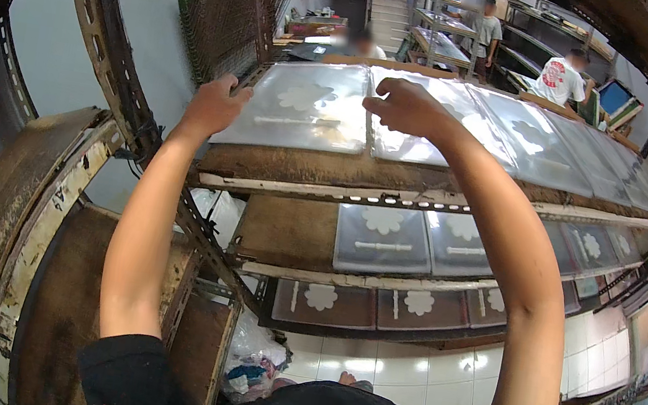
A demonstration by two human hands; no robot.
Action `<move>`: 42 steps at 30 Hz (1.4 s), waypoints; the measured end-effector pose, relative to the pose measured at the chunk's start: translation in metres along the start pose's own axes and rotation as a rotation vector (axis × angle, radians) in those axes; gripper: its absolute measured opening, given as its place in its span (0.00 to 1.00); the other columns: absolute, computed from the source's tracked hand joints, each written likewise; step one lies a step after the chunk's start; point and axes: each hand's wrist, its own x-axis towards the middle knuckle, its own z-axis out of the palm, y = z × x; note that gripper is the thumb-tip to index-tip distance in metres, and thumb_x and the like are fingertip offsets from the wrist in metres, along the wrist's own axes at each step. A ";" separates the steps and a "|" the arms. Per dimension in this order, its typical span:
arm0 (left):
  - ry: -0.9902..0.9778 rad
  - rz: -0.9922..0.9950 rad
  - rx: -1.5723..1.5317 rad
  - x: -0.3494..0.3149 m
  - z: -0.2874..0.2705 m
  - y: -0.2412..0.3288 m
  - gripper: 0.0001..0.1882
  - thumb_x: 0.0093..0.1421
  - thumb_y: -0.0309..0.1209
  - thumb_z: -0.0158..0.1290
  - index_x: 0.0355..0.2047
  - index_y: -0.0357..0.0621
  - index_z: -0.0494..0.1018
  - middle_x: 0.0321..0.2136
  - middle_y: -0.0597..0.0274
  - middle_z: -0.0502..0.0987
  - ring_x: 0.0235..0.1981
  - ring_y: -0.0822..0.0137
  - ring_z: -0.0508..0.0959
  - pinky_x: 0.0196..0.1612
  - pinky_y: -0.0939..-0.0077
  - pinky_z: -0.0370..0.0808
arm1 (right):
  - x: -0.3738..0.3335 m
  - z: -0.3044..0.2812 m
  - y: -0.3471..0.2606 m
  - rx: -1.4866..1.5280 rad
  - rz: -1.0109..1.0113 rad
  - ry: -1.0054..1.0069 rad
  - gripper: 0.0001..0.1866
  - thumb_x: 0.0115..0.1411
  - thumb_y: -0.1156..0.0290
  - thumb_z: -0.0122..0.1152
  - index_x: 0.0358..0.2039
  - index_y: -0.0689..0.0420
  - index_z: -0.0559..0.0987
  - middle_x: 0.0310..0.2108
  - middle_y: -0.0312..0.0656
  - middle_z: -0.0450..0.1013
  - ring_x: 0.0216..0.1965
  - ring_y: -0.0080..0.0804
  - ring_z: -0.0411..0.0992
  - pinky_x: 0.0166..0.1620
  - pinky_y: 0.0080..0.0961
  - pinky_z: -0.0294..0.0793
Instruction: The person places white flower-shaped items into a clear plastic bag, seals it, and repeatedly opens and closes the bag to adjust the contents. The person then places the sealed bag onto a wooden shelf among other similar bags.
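Note:
A clear plastic-looking sheet (331, 106) with a pale flower shape and a thin bar lies flat on the upper shelf (279, 163). My left hand (218, 105) is at its left edge, thumb and finger slightly apart. Over the seam with a second clear sheet (414, 145), my right hand (408, 108) has bent fingers with a gap between finger and thumb. Neither hand visibly grips anything. Further similar sheets (533, 142) continue to the right in a row, with bright glare on several.
Lower tiers hold more flower sheets (381, 241) beside a bare brown board (286, 226). A rusty slotted metal post (105, 32) stands left. Stacked brown boards (21, 188) are at far left. People (560, 79) and racks (446, 22) are at the back. White floor tiles (400, 363) lie below.

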 end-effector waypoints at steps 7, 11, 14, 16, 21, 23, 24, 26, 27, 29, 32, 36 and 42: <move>-0.291 -0.184 0.154 0.043 0.035 -0.015 0.34 0.58 0.51 0.51 0.52 0.31 0.69 0.50 0.35 0.72 0.54 0.44 0.72 0.57 0.59 0.67 | 0.071 0.025 0.000 -0.132 0.173 -0.232 0.25 0.56 0.54 0.53 0.29 0.68 0.81 0.28 0.53 0.78 0.29 0.44 0.79 0.37 0.35 0.80; -0.369 -0.132 0.199 0.041 0.038 -0.013 0.32 0.56 0.50 0.53 0.49 0.32 0.73 0.50 0.36 0.72 0.53 0.45 0.73 0.58 0.62 0.67 | 0.089 0.038 -0.004 -0.146 0.232 -0.274 0.26 0.56 0.56 0.58 0.30 0.74 0.78 0.26 0.54 0.77 0.21 0.39 0.79 0.22 0.30 0.82; -0.374 -0.037 0.145 0.038 0.037 -0.019 0.32 0.53 0.50 0.55 0.43 0.28 0.75 0.44 0.32 0.75 0.48 0.41 0.75 0.53 0.56 0.71 | 0.095 0.041 -0.013 -0.136 0.300 -0.308 0.26 0.55 0.57 0.62 0.38 0.74 0.76 0.32 0.57 0.77 0.26 0.42 0.80 0.23 0.33 0.82; -0.279 -0.025 0.195 0.034 0.043 -0.026 0.31 0.53 0.49 0.55 0.41 0.28 0.75 0.42 0.32 0.75 0.47 0.42 0.77 0.52 0.56 0.72 | 0.106 0.049 -0.014 -0.080 0.392 -0.318 0.28 0.52 0.58 0.65 0.41 0.73 0.75 0.32 0.56 0.76 0.27 0.43 0.79 0.24 0.36 0.82; -0.123 -0.039 0.294 0.023 0.070 -0.014 0.27 0.60 0.47 0.47 0.47 0.34 0.75 0.49 0.40 0.74 0.54 0.48 0.71 0.58 0.59 0.65 | 0.128 0.067 0.030 0.001 0.551 -0.212 0.26 0.50 0.57 0.68 0.39 0.67 0.77 0.27 0.52 0.73 0.22 0.41 0.74 0.22 0.37 0.76; -0.139 -0.041 0.279 0.015 0.063 -0.011 0.27 0.61 0.47 0.45 0.46 0.34 0.75 0.48 0.40 0.74 0.54 0.50 0.71 0.59 0.60 0.64 | 0.132 0.069 0.029 0.013 0.528 -0.204 0.25 0.49 0.57 0.68 0.39 0.66 0.78 0.27 0.52 0.73 0.23 0.41 0.74 0.22 0.38 0.76; -0.147 -0.042 0.270 0.013 0.060 -0.009 0.27 0.62 0.47 0.44 0.46 0.34 0.75 0.48 0.41 0.74 0.54 0.51 0.71 0.59 0.61 0.63 | 0.133 0.071 0.027 0.018 0.523 -0.195 0.25 0.49 0.57 0.68 0.39 0.66 0.78 0.27 0.52 0.74 0.24 0.41 0.74 0.23 0.38 0.76; -0.144 -0.030 0.284 0.010 0.058 -0.008 0.26 0.63 0.46 0.43 0.46 0.34 0.75 0.48 0.42 0.74 0.54 0.51 0.71 0.59 0.61 0.63 | 0.136 0.073 0.022 0.036 0.512 -0.180 0.25 0.49 0.57 0.68 0.39 0.66 0.78 0.28 0.52 0.74 0.25 0.41 0.74 0.24 0.38 0.76; -0.141 -0.027 0.292 0.009 0.057 -0.009 0.26 0.63 0.46 0.42 0.46 0.34 0.75 0.48 0.42 0.74 0.54 0.51 0.71 0.59 0.61 0.63 | 0.137 0.076 0.020 0.043 0.507 -0.175 0.24 0.49 0.57 0.68 0.39 0.65 0.78 0.28 0.52 0.74 0.25 0.41 0.74 0.24 0.38 0.76; -0.199 -0.034 0.260 0.009 0.051 -0.008 0.27 0.61 0.46 0.43 0.49 0.34 0.73 0.52 0.39 0.70 0.56 0.44 0.67 0.60 0.54 0.63 | 0.139 0.077 0.017 0.060 0.497 -0.164 0.24 0.49 0.57 0.68 0.39 0.65 0.79 0.28 0.52 0.74 0.26 0.41 0.74 0.26 0.38 0.75; -0.195 -0.042 0.228 0.011 0.055 -0.010 0.29 0.60 0.47 0.44 0.50 0.34 0.73 0.54 0.38 0.68 0.57 0.41 0.66 0.59 0.50 0.63 | 0.141 0.077 0.015 0.073 0.495 -0.146 0.24 0.49 0.57 0.67 0.39 0.65 0.79 0.29 0.51 0.74 0.27 0.41 0.75 0.27 0.38 0.75; -0.169 -0.049 0.242 0.013 0.059 -0.013 0.29 0.60 0.48 0.43 0.49 0.35 0.73 0.53 0.39 0.69 0.57 0.41 0.66 0.59 0.49 0.63 | 0.143 0.079 0.015 0.082 0.501 -0.128 0.24 0.50 0.57 0.67 0.40 0.64 0.79 0.30 0.51 0.75 0.29 0.41 0.75 0.30 0.37 0.75; -0.218 -0.092 0.334 0.007 0.049 0.003 0.26 0.64 0.46 0.40 0.52 0.39 0.72 0.55 0.47 0.69 0.58 0.51 0.65 0.62 0.61 0.60 | 0.144 0.077 0.021 0.124 0.508 -0.122 0.23 0.50 0.58 0.67 0.40 0.63 0.79 0.32 0.51 0.75 0.31 0.41 0.75 0.33 0.37 0.75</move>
